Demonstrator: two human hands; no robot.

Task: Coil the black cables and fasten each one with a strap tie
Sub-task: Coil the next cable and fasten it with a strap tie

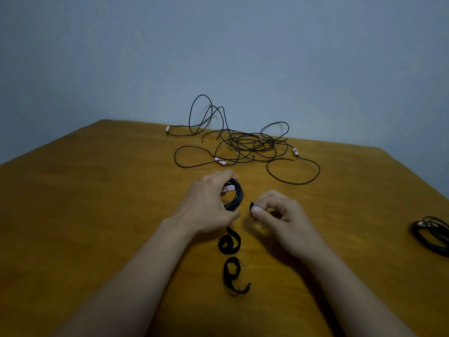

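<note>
My left hand (209, 203) grips a small coiled black cable (237, 197) with a white and red tag, holding it upright just above the table. A short way to its right, my right hand (279, 212) pinches a black strap tie (253, 210) between thumb and fingers. Two more black strap ties lie curled on the table between my forearms, one (229, 243) nearer the hands and one (234, 276) closer to me. A loose tangle of black cables (245, 144) with white and red tags lies at the far side of the table.
The wooden table (97, 215) stands against a plain blue-grey wall. A coiled black cable (432, 234) lies at the right edge of the view. The table's far edge runs just behind the tangle.
</note>
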